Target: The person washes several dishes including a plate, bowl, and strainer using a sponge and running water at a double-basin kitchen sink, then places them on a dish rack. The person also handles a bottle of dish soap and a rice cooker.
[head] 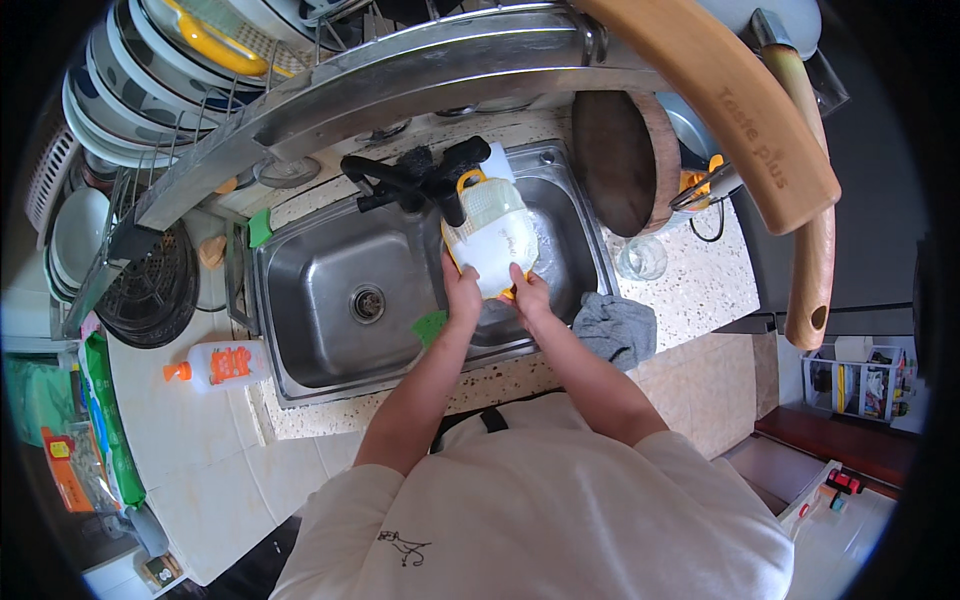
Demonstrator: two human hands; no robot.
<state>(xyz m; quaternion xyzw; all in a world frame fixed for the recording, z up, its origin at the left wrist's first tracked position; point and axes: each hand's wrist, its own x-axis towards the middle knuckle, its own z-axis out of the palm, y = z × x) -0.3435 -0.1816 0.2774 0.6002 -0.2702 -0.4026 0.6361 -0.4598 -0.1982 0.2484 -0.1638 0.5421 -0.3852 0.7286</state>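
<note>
Over the right basin of a double stainless-steel sink (577,225), I hold a flat white plastic board (495,251) with yellow edging. It looks like a small cutting board, with a textured pale panel and a yellow loop at its far end. My left hand (463,291) grips its near left edge, thumb on top. On the near right side, my right hand (529,294) pinches the edge the same way. The spout of the black faucet (450,204) is above the board's far left part. A green scouring pad (430,328) lies by my left forearm.
A metal dish rack (450,56) with plates crosses above the sink, and wooden handles (720,112) hang at right. Right of the sink are a grey cloth (615,330), a drinking glass (643,258) and a round wooden board (626,161). A pump bottle (229,365) lies at left.
</note>
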